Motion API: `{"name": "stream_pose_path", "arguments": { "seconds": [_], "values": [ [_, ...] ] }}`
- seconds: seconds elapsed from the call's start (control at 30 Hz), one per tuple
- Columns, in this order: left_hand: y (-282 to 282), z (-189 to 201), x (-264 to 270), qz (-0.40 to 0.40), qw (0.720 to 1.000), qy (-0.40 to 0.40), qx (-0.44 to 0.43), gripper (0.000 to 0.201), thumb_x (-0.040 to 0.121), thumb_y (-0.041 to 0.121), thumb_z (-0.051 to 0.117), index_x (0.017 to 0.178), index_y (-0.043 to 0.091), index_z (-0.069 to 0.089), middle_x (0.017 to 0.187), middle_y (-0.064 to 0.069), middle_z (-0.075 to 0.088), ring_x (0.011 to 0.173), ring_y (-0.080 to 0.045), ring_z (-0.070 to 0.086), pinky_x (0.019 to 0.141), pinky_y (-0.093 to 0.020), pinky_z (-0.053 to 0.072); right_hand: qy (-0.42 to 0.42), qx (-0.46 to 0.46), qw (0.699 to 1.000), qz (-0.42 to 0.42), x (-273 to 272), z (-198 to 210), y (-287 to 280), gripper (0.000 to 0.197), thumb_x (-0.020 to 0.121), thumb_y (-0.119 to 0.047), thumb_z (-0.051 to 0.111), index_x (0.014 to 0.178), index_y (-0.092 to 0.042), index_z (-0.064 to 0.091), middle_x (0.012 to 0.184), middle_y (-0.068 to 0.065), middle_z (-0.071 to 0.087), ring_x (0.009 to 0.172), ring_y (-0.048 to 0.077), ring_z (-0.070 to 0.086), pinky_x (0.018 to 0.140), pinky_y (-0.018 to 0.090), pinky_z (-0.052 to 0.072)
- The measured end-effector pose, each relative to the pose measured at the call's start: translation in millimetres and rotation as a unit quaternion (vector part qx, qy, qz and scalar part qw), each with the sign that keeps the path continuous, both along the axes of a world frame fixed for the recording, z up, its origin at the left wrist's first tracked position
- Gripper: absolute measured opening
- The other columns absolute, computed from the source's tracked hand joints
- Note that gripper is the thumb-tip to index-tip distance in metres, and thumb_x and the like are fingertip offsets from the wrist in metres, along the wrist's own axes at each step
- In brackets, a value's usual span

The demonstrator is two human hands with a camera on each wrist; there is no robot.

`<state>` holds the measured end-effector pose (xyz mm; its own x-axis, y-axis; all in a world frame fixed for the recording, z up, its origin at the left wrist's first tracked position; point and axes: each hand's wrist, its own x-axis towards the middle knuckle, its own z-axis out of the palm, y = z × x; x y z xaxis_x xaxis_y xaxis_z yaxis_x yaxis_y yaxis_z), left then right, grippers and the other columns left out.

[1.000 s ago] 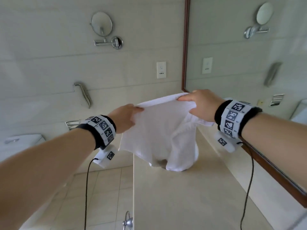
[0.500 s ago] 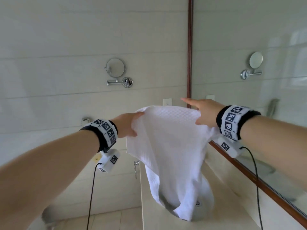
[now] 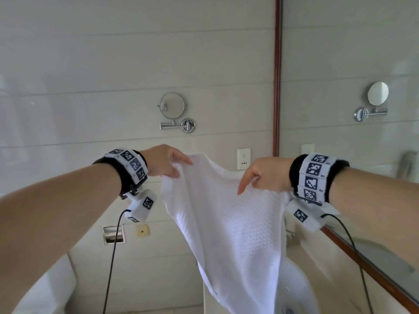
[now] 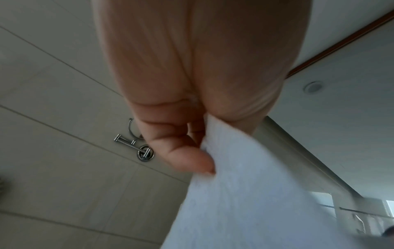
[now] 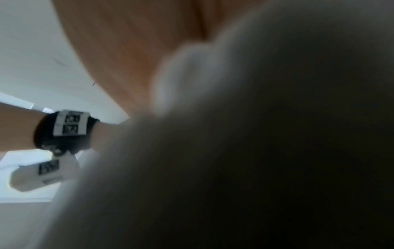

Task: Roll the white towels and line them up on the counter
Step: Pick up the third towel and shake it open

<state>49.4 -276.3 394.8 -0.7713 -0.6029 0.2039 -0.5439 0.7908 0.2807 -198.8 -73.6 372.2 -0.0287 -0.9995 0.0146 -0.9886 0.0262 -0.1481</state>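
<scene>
Towel (image 3: 229,223), white, waffle-textured, held up in the air by both hands in front of the tiled wall (image 3: 90,75). Top edge sags between the two grips; body hangs down in a tapering drape, lower end hanging in front of the beige surface (image 3: 322,279) and the white basin (image 3: 294,288) at bottom of the head view. Whether the tip touches either, cannot tell.

Left hand (image 3: 164,160): fingers (image 3: 181,158) curled and clamped on the towel's upper left corner. Left wrist view confirms it, thumb (image 4: 192,161) pressed against the cloth edge (image 4: 245,193), fabric bunched between thumb and curled fingers.

Right hand (image 3: 265,174): gripping the upper right part of the towel, fabric gathered under the palm. Index finger (image 3: 244,184) extended, pointing down over the cloth; other fingers curled on it. Right wrist view mostly filled with blurred white cloth (image 5: 234,151) close to the lens; grip detail not readable there, left wristband (image 5: 68,128) visible beyond.

Both wrists carry black bands with printed marker squares, small white camera units below, black cables trailing down.

Surroundings: round shaving mirror (image 3: 172,106) on a chrome arm on the wall, between the hands and above them. Wall socket (image 3: 243,158) just behind the towel's top edge. Large wood-framed mirror (image 3: 340,64) on the right, running along the surface.
</scene>
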Motion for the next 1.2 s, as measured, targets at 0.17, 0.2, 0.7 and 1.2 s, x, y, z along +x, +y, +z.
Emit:
{"name": "stream_pose_path", "arguments": {
  "seconds": [0.17,0.2,0.7,1.2],
  "values": [
    [-15.5,6.2,-5.3,0.025,0.998,-0.064,0.007,0.038,0.086,0.006,0.070,0.103,0.039,0.077,0.109,0.023,0.066,0.098,0.001,0.062,0.075,-0.001,0.038,0.067,0.055,0.996,-0.024,-36.2,-0.5,-30.1,0.048,0.091,-0.009,0.052,0.095,-0.051,0.074,0.128,-0.022,0.059,0.108,0.003,0.059,0.101,0.024,0.046],
    [-17.2,6.8,-6.6,0.033,0.996,-0.082,0.008,0.041,0.086,0.006,0.069,0.112,0.037,0.075,0.118,0.029,0.060,0.109,0.001,0.057,0.077,0.002,0.034,0.078,0.061,0.995,-0.031,-43.6,1.5,-36.2,0.046,0.091,-0.011,0.054,0.096,-0.052,0.073,0.129,-0.020,0.058,0.106,0.004,0.059,0.099,0.024,0.048],
    [-91.8,88.1,-52.0,0.190,0.966,0.038,-0.171,0.060,0.084,0.015,0.076,0.135,0.039,0.058,0.140,0.003,0.057,0.123,-0.020,0.056,0.102,-0.027,0.041,0.156,-0.095,0.979,-0.095,-105.1,100.2,-133.2,0.089,0.084,0.010,0.051,0.148,-0.048,0.034,0.154,-0.002,0.042,0.122,0.021,0.057,0.085,0.021,0.044],
    [-96.6,97.1,-16.1,0.149,0.966,-0.004,-0.210,0.056,0.088,0.015,0.070,0.131,0.051,0.058,0.120,0.014,0.061,0.110,-0.012,0.054,0.094,-0.021,0.035,0.128,-0.176,0.975,-0.047,-120.7,91.2,-125.3,0.080,0.090,0.003,0.047,0.145,-0.053,0.035,0.148,0.001,0.047,0.125,0.020,0.052,0.088,0.018,0.034]
  ]
}}
